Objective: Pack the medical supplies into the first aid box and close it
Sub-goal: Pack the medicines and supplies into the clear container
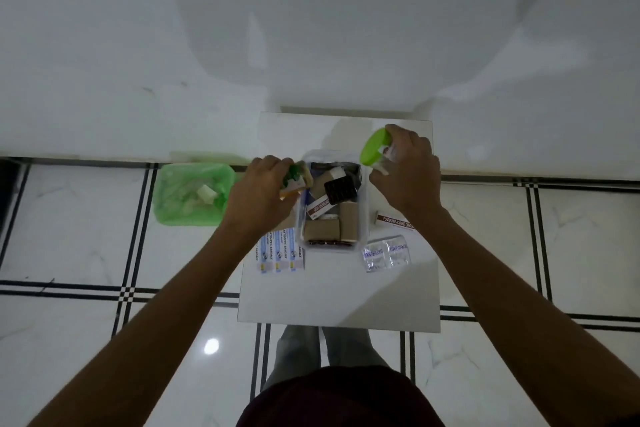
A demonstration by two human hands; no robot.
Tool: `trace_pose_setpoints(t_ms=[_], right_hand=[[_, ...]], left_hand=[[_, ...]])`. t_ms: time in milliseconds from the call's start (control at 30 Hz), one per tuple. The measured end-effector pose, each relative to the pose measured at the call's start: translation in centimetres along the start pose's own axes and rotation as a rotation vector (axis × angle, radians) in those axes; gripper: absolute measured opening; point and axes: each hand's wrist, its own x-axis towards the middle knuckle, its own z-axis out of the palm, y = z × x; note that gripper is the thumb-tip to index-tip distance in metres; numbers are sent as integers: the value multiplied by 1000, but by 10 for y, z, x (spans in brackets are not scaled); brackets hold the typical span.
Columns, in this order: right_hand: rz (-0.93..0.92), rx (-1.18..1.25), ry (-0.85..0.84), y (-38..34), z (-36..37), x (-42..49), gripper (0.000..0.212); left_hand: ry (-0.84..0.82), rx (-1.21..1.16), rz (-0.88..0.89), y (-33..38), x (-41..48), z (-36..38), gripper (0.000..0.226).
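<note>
A clear plastic first aid box point(360, 218) stands open on a small white table point(339, 295), filled with brown bandage rolls, a dark tablet strip and a white ointment carton. My left hand point(258, 192) holds a small green and orange pack point(294, 180) at the box's left rim. My right hand point(405, 172) grips a clear container with a bright green lid point(372, 147) just right of the box's far corner. Antiseptic bandage strips point(280, 253) lie left of the box. A povidone-iodine tube point(394, 222) and clear sachets point(386, 253) lie to its right.
A green bin lined with a green bag point(192, 196) holding scraps sits on the tiled floor left of the table. A white wall rises just behind the table. My legs show under the table's near edge.
</note>
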Motion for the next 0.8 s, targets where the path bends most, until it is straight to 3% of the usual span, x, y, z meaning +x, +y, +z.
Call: trace_pose_setpoints(t_ms=[67, 200, 400, 567, 733, 800], right_hand=[[-64, 80, -9, -12, -4, -6, 71], [-116, 253, -215, -28, 6, -16, 70], [-181, 114, -411, -34, 24, -3, 68], [-256, -120, -505, -33, 32, 1, 62], [-324, -149, -505, -28, 41, -8, 43], [-303, -102, -514, -26, 45, -13, 40]], left_hand=[[-73, -6, 123, 17, -10, 10, 52], [-178, 76, 229, 35, -20, 48, 51], [-269, 94, 321, 30, -14, 71, 47], [-241, 46, 300, 34, -18, 82, 46], [-332, 80, 309, 33, -24, 79, 34], [-257, -3, 375, 27, -32, 77, 28]])
